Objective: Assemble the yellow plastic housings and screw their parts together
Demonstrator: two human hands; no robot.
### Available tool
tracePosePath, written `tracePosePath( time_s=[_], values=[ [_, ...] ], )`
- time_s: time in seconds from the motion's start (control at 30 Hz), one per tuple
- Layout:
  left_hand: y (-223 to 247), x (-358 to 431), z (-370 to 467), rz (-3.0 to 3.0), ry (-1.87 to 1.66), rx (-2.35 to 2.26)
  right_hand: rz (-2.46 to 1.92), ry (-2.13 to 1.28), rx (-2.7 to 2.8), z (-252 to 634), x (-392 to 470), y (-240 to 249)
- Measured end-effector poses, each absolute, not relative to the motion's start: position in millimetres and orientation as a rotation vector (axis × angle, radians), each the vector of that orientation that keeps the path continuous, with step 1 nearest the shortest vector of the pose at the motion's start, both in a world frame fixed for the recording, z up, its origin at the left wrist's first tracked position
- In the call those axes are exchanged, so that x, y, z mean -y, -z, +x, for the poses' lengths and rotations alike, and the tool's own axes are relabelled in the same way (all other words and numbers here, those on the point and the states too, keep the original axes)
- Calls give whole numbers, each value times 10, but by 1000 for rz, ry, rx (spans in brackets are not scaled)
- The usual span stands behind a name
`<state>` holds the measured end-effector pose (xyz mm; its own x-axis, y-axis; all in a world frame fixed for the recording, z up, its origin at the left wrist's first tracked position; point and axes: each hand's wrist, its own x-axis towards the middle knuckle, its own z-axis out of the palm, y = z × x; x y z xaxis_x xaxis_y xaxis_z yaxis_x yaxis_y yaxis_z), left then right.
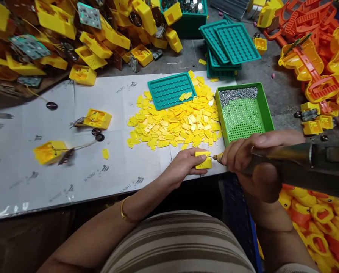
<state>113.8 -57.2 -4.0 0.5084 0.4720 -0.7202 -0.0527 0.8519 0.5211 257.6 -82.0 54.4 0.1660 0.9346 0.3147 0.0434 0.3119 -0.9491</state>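
My left hand (pixel 183 165) is closed on a small yellow plastic box (pixel 202 163), its thumb laid over the face that has tiny holes. An electric screwdriver (pixel 288 161) fills my right hand (pixel 251 159), fingers wrapped round its dark body. The thin bit points left and meets the right part of the box; whether a screw sits at its tip is too small to tell. Just beyond my hands spreads a heap of flat yellow plastic covers (pixel 183 125). A green basket (pixel 267 110) with small metal screws (pixel 237 95) stands past the screwdriver.
Two yellow boxes (pixel 98 118) with wires and black discs lie on the white sheet (pixel 107 193). A teal tray (pixel 169 91) rests on the heap; more teal trays (pixel 237 41) are stacked behind. Wired yellow boxes (pixel 92 57) pile up at back left, orange and yellow parts (pixel 314 49) at right.
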Motion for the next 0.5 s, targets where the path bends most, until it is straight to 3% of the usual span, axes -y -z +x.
tracePosePath(
  time_s=[0.5],
  values=[
    [50,601,1192,498,-379,-1003,-762,-1105,1224,2548,670,-468]
  ],
)
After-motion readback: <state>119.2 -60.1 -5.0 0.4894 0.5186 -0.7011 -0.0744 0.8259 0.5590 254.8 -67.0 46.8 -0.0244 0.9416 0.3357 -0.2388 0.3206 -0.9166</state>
